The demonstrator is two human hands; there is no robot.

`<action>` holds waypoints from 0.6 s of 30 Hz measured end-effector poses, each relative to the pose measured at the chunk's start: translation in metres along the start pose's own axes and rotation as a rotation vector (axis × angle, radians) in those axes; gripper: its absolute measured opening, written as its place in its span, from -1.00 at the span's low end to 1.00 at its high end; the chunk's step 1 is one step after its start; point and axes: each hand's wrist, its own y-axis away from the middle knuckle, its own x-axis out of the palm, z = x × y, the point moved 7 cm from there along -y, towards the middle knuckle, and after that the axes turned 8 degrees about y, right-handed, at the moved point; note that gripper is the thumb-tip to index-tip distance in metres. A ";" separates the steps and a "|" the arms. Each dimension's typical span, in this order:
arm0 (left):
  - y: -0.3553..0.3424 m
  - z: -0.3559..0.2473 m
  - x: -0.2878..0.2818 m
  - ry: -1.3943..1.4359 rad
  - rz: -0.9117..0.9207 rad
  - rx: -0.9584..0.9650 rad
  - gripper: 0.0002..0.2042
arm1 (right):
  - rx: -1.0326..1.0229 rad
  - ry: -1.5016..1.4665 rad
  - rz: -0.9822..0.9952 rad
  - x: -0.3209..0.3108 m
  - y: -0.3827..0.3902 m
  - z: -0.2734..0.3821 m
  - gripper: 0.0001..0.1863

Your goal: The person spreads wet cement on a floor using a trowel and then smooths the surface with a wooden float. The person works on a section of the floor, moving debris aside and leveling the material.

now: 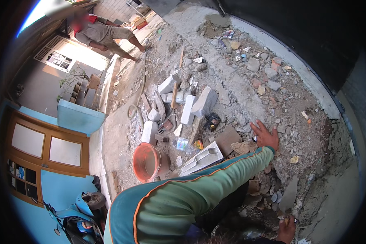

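My left hand [267, 136], at the end of a green sleeve, rests with fingers spread on gravel and broken concrete [288, 146]. Just below it to the left lie a flat grey-brown slab [227, 140] and a tan rock [244, 147]. My right hand [286, 231], low at the right, is closed on the handle of a trowel, whose grey blade [290, 195] points up over the rubble beside a strip of wet grey mortar [329, 191]. Part of the ground under my arm is hidden.
An orange bucket [139, 166], white blocks [188, 110] and a hose [132, 114] lie left of centre. A person [110, 38] stands at the upper left. A blue scooter [73, 215] is by the blue wall at lower left. A dark wall [297, 40] runs along the right.
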 end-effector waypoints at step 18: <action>0.005 -0.019 0.003 0.142 0.035 0.023 -0.15 | 0.013 -0.834 -0.278 -0.092 -0.146 0.210 -0.66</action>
